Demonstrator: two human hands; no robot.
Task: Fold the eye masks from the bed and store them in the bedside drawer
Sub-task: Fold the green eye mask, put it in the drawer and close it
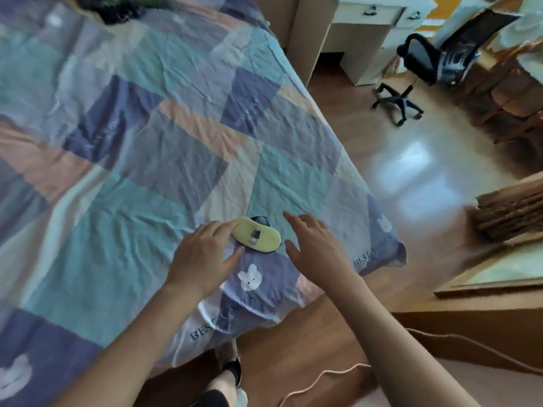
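A yellow eye mask (pixel 256 235) with a small dark cartoon print and a black strap lies flat near the corner of the bed (pixel 147 148), on a patchwork sheet of blue, teal and peach. My left hand (pixel 202 257) touches the mask's left end with its fingertips, fingers spread. My right hand (pixel 314 245) hovers just right of the mask, fingers apart and holding nothing. No bedside drawer is clearly in view.
A white desk with drawers (pixel 367 27) stands at the far right of the bed. A black office chair (pixel 420 69) sits on the wooden floor (pixel 411 171). Cardboard piles (pixel 508 212) lie at right. A pale cable (pixel 323 374) runs along the floor by my foot.
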